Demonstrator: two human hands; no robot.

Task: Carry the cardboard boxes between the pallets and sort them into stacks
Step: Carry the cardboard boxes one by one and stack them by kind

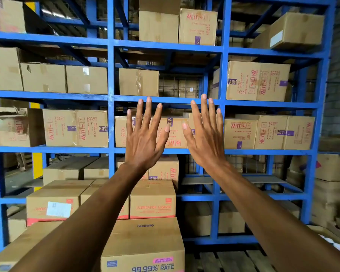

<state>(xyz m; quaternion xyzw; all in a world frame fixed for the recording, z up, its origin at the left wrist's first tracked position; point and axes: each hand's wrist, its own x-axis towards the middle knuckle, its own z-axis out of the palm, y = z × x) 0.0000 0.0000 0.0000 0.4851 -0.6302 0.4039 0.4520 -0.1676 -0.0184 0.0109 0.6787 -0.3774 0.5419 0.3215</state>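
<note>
Head view: blue rack (110, 122) fills the frame. Left hand (145, 138) raised before it, fingers spread, holding nothing. Right hand (205, 139) likewise, fingers apart. Below the hands, stacked cardboard boxes (152, 201) stand in front of the rack's lower bays.

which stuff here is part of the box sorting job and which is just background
Job:
- Glodway box in the front stack
- Lubrication Cleaner box behind it
- wooden pallet
- left hand and right hand, both open, holding nothing

Background:
- blue rack
- ADH boxes shelved on it
</note>
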